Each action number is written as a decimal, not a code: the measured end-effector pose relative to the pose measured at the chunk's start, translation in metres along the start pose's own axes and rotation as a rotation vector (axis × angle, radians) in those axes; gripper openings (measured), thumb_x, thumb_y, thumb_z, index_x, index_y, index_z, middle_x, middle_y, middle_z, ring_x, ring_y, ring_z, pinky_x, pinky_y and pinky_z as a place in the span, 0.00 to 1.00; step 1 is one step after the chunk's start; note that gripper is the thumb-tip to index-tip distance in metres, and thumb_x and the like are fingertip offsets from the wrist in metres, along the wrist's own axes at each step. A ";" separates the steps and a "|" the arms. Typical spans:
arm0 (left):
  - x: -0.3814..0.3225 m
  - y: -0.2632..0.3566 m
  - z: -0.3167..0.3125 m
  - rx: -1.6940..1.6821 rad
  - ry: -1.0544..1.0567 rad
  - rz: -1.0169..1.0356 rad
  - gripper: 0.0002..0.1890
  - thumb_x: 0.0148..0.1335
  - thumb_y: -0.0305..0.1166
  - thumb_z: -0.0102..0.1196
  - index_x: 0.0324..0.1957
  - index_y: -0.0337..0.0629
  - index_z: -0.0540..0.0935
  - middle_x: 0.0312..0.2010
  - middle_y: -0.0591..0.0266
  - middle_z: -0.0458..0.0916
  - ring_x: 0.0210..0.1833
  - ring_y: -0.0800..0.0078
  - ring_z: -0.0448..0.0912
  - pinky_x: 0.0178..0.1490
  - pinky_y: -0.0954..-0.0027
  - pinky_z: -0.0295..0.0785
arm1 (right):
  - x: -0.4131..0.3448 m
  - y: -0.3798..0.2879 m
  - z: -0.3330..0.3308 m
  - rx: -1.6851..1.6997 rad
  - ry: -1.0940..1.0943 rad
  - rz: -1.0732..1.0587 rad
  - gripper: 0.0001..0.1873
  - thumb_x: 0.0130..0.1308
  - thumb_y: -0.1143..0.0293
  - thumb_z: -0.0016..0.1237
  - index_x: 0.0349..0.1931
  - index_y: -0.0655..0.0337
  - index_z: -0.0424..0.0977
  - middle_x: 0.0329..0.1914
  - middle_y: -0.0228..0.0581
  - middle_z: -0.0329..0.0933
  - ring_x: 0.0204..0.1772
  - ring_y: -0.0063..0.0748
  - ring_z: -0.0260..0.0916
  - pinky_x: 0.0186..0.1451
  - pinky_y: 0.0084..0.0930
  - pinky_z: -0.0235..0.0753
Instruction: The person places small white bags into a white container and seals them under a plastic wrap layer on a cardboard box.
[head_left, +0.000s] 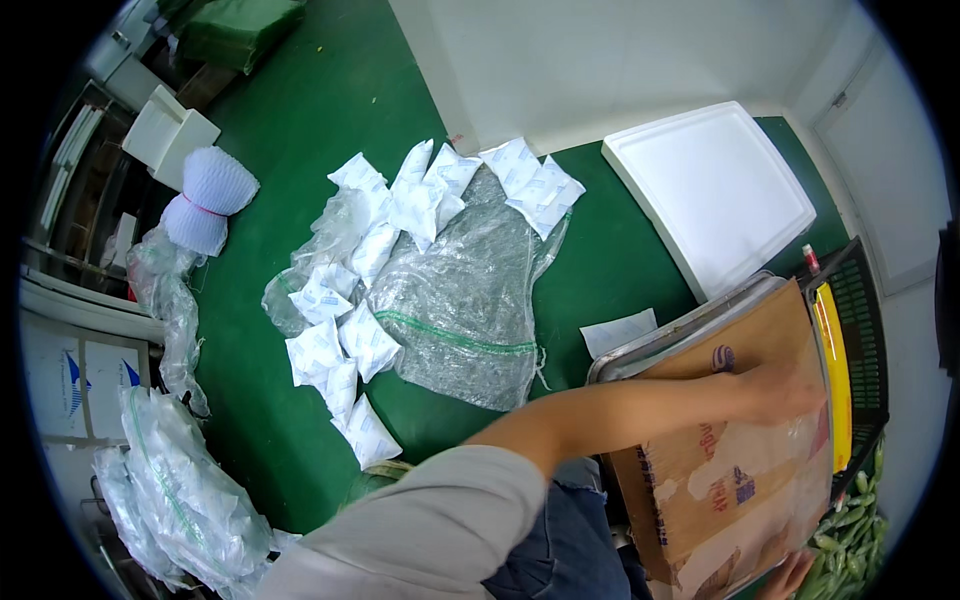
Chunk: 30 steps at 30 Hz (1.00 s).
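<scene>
My left arm reaches across a worn, printed cardboard box on my right. My left hand is blurred over the box's far part, near its right edge; its fingertips are not clear. Only part of my right hand shows, at the box's lower right corner beside green, finger-shaped vegetables. Whether it grips the box cannot be made out. Behind the cardboard runs the rim of a metal tray. A dark plastic basket stands along the right, with a yellow object at its near side.
Several white ice packs lie on the green table around a clear plastic bag. A white foam lid and a paper sheet are farther right. A foam-net bundle and filled plastic bags line the left.
</scene>
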<state>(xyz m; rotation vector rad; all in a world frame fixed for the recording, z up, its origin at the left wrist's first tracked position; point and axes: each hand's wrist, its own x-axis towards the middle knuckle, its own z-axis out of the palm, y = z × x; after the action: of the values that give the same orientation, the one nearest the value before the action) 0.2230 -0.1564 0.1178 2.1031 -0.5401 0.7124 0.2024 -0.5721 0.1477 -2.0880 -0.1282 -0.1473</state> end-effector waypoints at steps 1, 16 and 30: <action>-0.027 0.013 -0.024 0.090 0.070 0.124 0.08 0.56 0.32 0.49 0.37 0.43 0.73 0.30 0.59 0.76 0.33 0.61 0.77 0.26 0.62 0.70 | -0.025 -0.029 -0.004 -0.043 -0.192 -0.105 0.04 0.67 0.71 0.44 0.33 0.60 0.69 0.21 0.25 0.62 0.22 0.16 0.52 0.25 0.15 0.54; -0.572 0.182 -0.153 0.764 0.720 -2.274 0.55 0.37 0.49 0.69 0.65 0.38 0.55 0.55 0.38 0.66 0.58 0.45 0.65 0.62 0.52 0.59 | -0.129 -0.063 0.032 -0.120 -0.600 0.435 0.06 0.66 0.69 0.49 0.37 0.61 0.69 0.28 0.30 0.68 0.30 0.20 0.59 0.30 0.21 0.60; -0.567 0.176 -0.220 -0.376 0.612 -2.393 0.43 0.42 0.46 0.67 0.55 0.27 0.64 0.49 0.46 0.71 0.49 0.59 0.72 0.48 0.58 0.70 | -0.127 0.024 0.004 -0.010 -0.477 0.444 0.07 0.65 0.68 0.47 0.35 0.58 0.64 0.19 0.33 0.72 0.15 0.17 0.60 0.18 0.14 0.60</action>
<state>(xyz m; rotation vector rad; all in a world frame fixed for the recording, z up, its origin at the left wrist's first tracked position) -0.3703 -0.0053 -0.0435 0.7897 1.7663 -0.2921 0.0811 -0.5849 0.1053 -2.0736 0.0525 0.6207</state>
